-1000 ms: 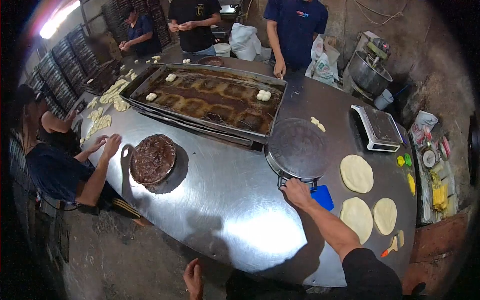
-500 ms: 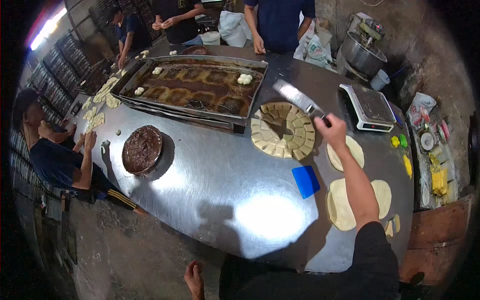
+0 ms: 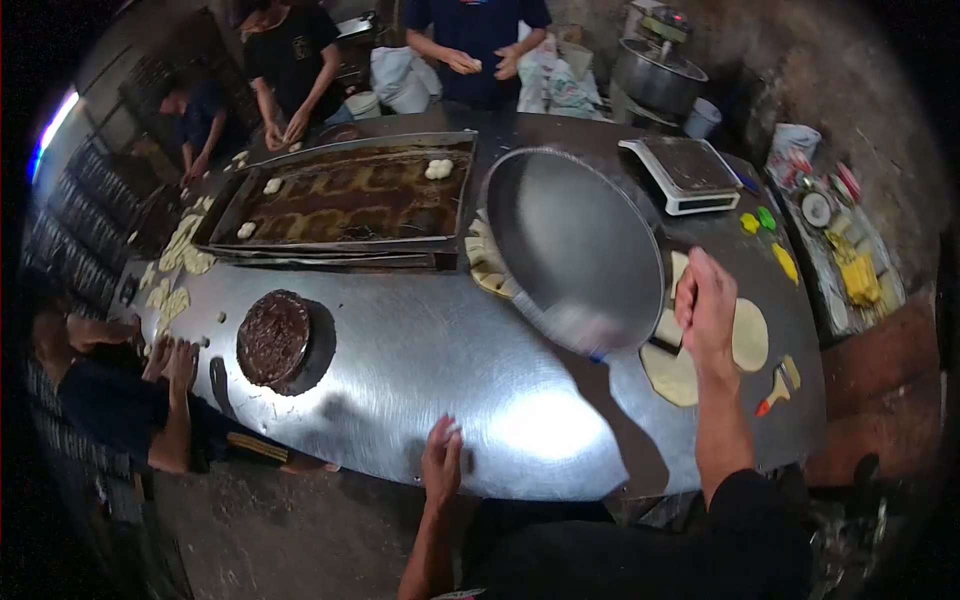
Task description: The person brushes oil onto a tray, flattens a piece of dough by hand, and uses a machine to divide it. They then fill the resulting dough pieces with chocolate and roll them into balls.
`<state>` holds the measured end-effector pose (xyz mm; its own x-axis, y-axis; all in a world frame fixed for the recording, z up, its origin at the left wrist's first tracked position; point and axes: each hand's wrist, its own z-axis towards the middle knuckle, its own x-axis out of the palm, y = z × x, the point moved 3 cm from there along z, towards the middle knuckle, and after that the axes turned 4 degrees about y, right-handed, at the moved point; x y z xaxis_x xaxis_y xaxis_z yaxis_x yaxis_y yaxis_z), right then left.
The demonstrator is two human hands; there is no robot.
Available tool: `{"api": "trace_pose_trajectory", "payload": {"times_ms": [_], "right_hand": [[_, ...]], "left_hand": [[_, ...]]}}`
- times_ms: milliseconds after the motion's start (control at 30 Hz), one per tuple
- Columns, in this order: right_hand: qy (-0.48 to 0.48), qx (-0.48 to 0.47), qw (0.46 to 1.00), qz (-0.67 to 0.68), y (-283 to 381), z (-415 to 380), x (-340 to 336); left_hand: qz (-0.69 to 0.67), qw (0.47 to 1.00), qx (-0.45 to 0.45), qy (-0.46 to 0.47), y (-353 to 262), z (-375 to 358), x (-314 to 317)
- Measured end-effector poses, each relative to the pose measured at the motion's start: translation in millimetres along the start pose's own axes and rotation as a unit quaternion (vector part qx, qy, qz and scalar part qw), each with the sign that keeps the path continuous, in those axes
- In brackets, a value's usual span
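Observation:
A large round grey pan-like thing with a pale rim stands tilted over the table, its lower part blurred. Closed at its right edge is my right hand. Behind its left side shows a ring of cut dough, mostly hidden. Flat dough pieces lie below my right hand, with another dough round to its right. Only a corner of the blue scraper peeks out under the grey thing. My left hand hovers at the table's front edge, fingers loosely bent and apart.
A big oily tray bears a few dough clusters. A round dark-brown mass stands left. On the right are a scale and a brush. People work along the far and left sides; a mixer stands behind.
The large round grey thing now covers most of the dough ring, where a narrow shiny tool showed in my right hand before. My left hand has risen to the table edge. The view has shifted.

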<state>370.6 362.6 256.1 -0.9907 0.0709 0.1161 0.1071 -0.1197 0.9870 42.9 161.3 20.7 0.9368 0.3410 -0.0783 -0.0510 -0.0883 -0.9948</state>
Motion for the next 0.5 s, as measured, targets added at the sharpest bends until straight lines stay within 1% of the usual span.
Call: {"api": "trace_pose_trajectory", "payload": {"times_ms": [33,67,100,133,200,233,267,300,333,400,433,467,500], "right_hand": [[-0.046,0.052,0.995,0.07,-8.0,-23.2,1.2],[-0.08,0.13,0.98,0.124,-25.1,-43.8,-3.0],[-0.09,0.188,0.966,0.155,-46.3,-65.8,-3.7],[-0.079,0.235,0.951,0.186,-80.9,-87.8,-7.5],[-0.101,0.331,0.912,0.218,-140.7,-134.1,-4.1],[-0.095,0.345,0.914,0.19,-156.2,-155.3,0.3],[-0.081,0.374,0.909,0.168,-180.0,-170.4,-3.9],[-0.077,0.401,0.905,0.12,-194.4,-179.1,-6.1],[-0.071,0.429,0.898,0.073,-206.4,-187.4,-7.8],[-0.011,0.474,0.879,-0.055,-227.7,-181.2,-17.6],[0.072,0.286,0.839,-0.457,-239.4,-158.1,-33.1],[0.051,0.191,0.838,-0.508,-240.3,-137.1,-33.0],[0.008,0.142,0.836,-0.53,-224.7,-111.8,-23.5]], "left_hand": [[-0.004,1.0,0.0,0.015,-5.5,12.3,6.9],[-0.173,0.985,-0.025,-0.006,-6.2,22.0,13.1],[-0.336,0.94,-0.055,-0.027,-3.9,26.1,19.0],[-0.343,0.937,-0.06,-0.009,-8.0,21.0,16.6],[-0.396,0.909,-0.125,-0.045,-11.3,2.3,-12.2],[-0.4,0.907,-0.127,-0.037,3.3,-1.1,-22.9],[-0.246,0.96,-0.112,-0.072,24.2,-8.7,-38.9],[-0.08,0.987,-0.097,-0.104,39.8,-17.6,-52.8],[-0.075,0.986,-0.108,-0.102,49.9,-23.3,-59.0],[0.031,0.989,-0.118,-0.086,66.6,-27.2,-71.8],[0.038,0.988,-0.12,-0.093,81.7,-25.2,-81.3],[0.031,0.985,-0.128,-0.107,102.6,-20.1,-89.8],[0.02,0.983,-0.133,-0.123,121.9,-14.3,-94.8]]}}
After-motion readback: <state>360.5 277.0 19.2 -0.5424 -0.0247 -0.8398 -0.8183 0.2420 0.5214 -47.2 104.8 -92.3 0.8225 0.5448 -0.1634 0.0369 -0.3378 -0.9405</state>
